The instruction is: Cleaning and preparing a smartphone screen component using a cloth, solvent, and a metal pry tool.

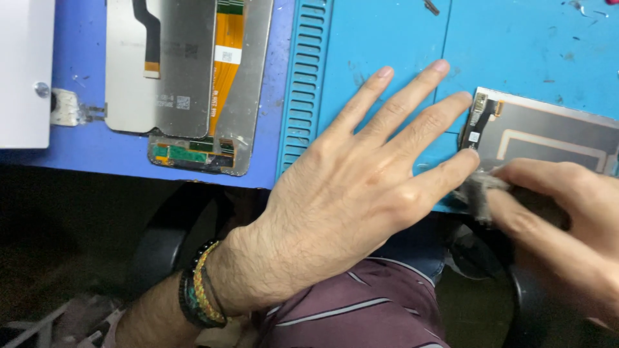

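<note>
My left hand (pixel 361 174) lies flat with fingers spread on the blue work mat (pixel 387 38). Its fingertips reach the left edge of a grey phone screen panel (pixel 548 132) that lies back side up at the right. My right hand (pixel 567 206) pinches a small grey wad of cloth (pixel 476 188) against the panel's lower left corner. The wrist of my left arm wears beaded bracelets (pixel 200 293).
Two more screen panels (pixel 187 71) with orange flex cables lie back side up on the darker blue surface at the upper left. A white box (pixel 24 71) stands at the far left. The mat has a ribbed slotted strip (pixel 303 84). Small debris dots the mat's top right.
</note>
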